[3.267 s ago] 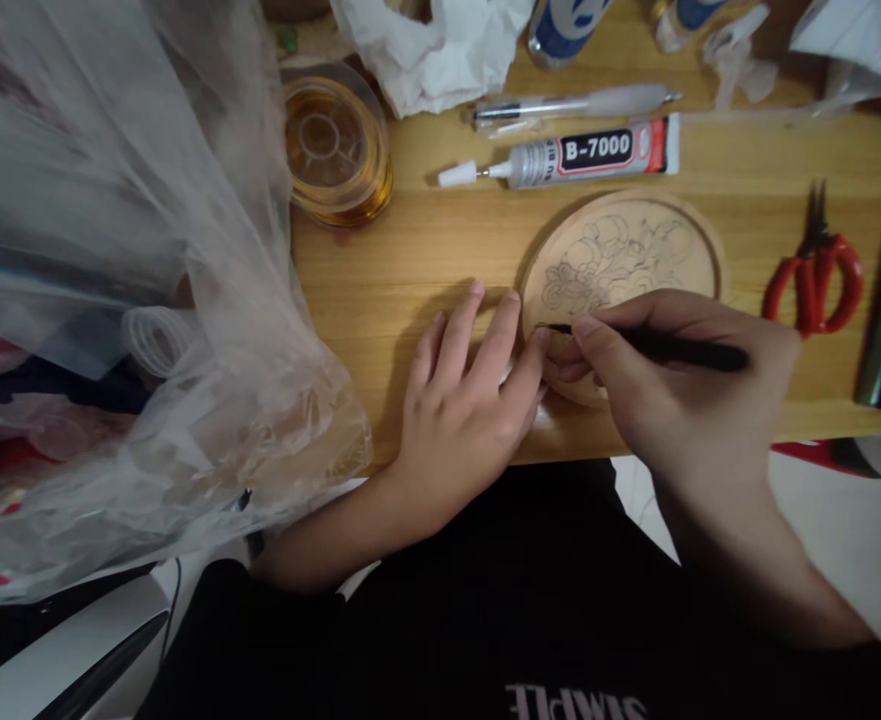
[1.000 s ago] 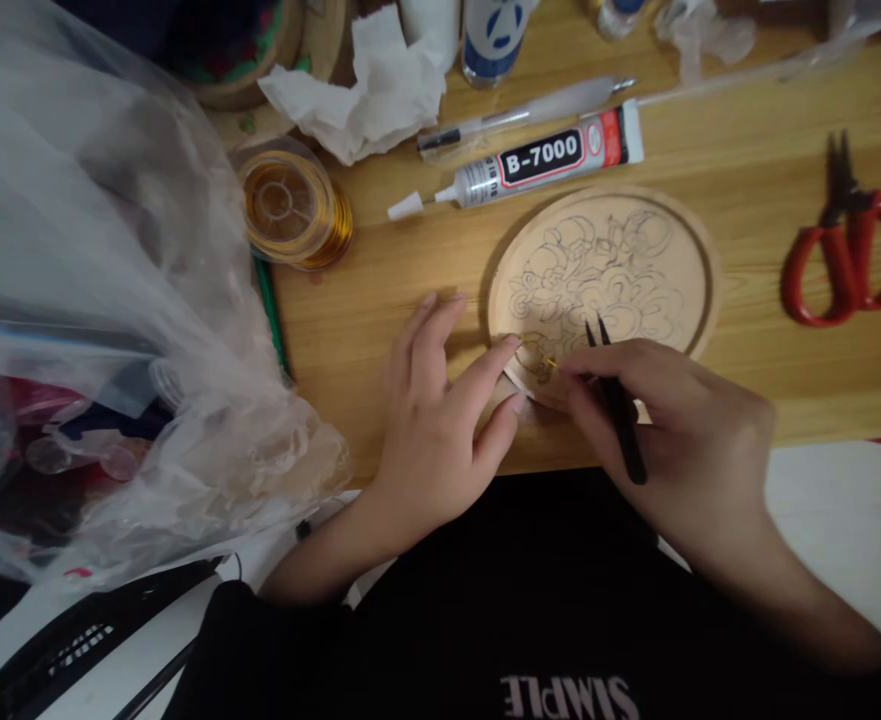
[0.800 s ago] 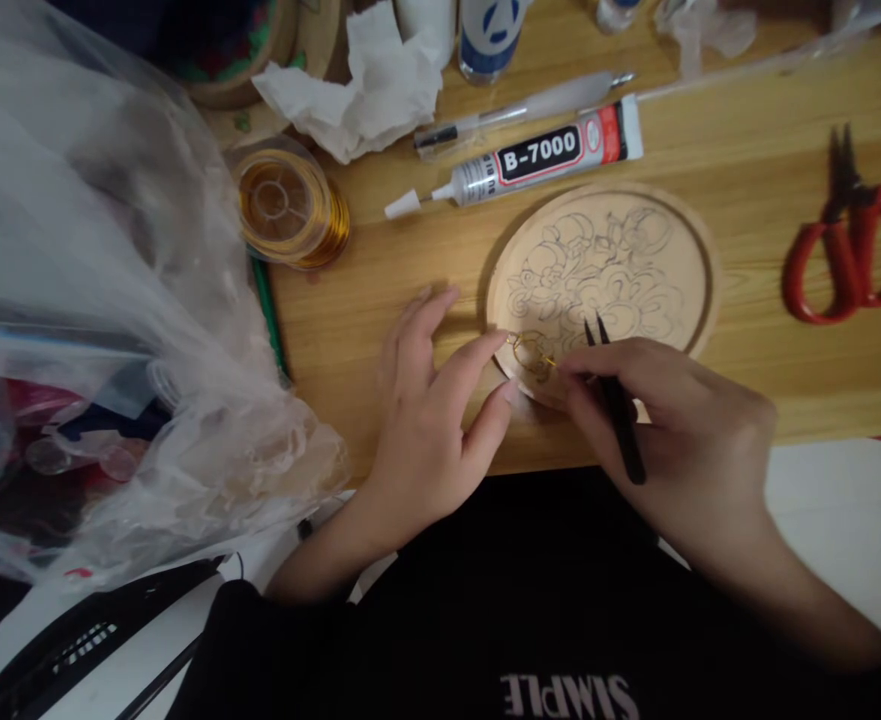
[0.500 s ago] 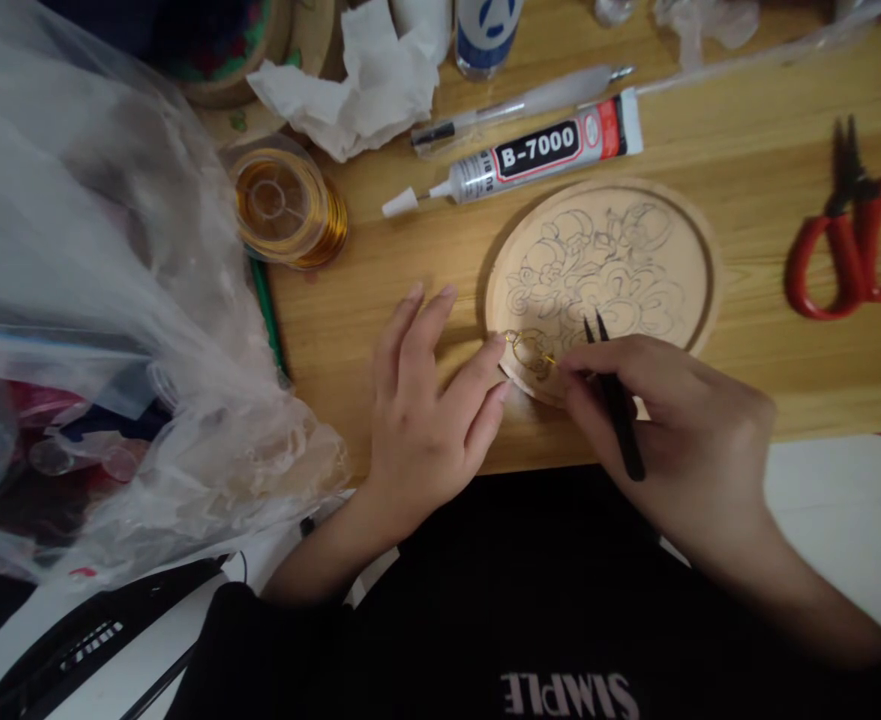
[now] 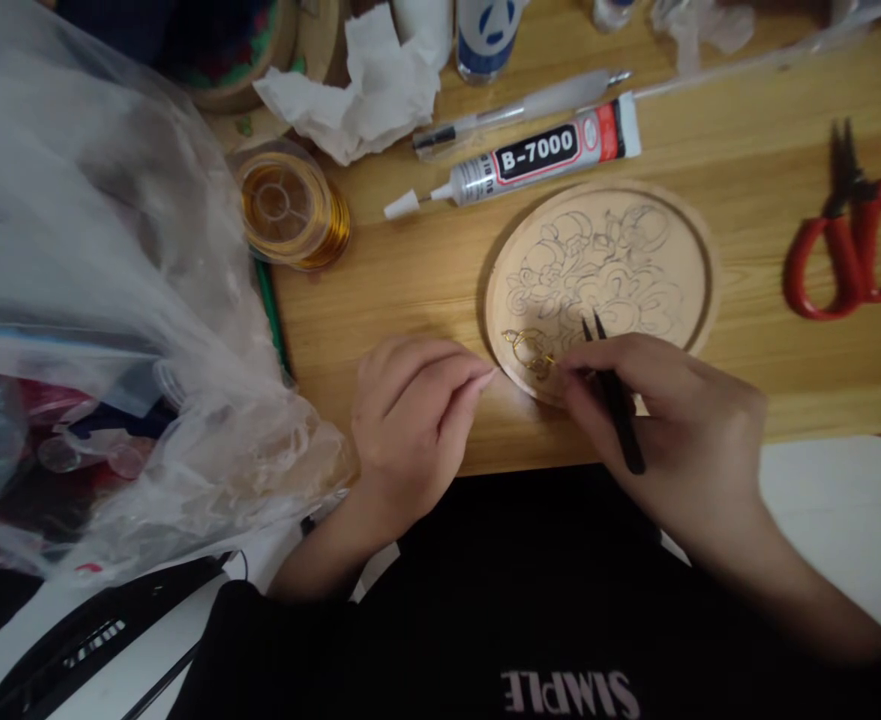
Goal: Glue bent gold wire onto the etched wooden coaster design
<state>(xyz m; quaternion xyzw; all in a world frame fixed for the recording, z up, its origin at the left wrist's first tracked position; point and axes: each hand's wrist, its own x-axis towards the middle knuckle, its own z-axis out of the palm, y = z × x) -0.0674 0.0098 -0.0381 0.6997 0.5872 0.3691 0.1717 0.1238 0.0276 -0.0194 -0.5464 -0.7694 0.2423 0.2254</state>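
Note:
A round wooden plate (image 5: 680,215) with a raised rim and a pencilled flower drawing lies on the table. Bent gold wire (image 5: 528,346) rests over the drawing at the plate's lower left. My right hand (image 5: 672,420) is closed around black tweezers (image 5: 620,420), whose tips point away over the drawing; its thumb and forefinger pinch the wire's right end. Beside the plate's left rim, my left hand (image 5: 417,420) has its fingers curled in, thumb against forefinger. Whether anything small sits in that pinch I cannot make out.
Beyond the plate lie a B-7000 glue tube (image 5: 537,155) and a pen (image 5: 522,105). A spool of gold wire (image 5: 290,210), crumpled tissue (image 5: 365,90) and a plastic bag (image 5: 147,300) are to the left. Red-handled pliers (image 5: 845,240) lie at right.
My left hand has drawn back from the wire and the plate's rim, moving slightly left, and its spread fingers have curled together. My right hand stays nearly in place with tweezers and wire.

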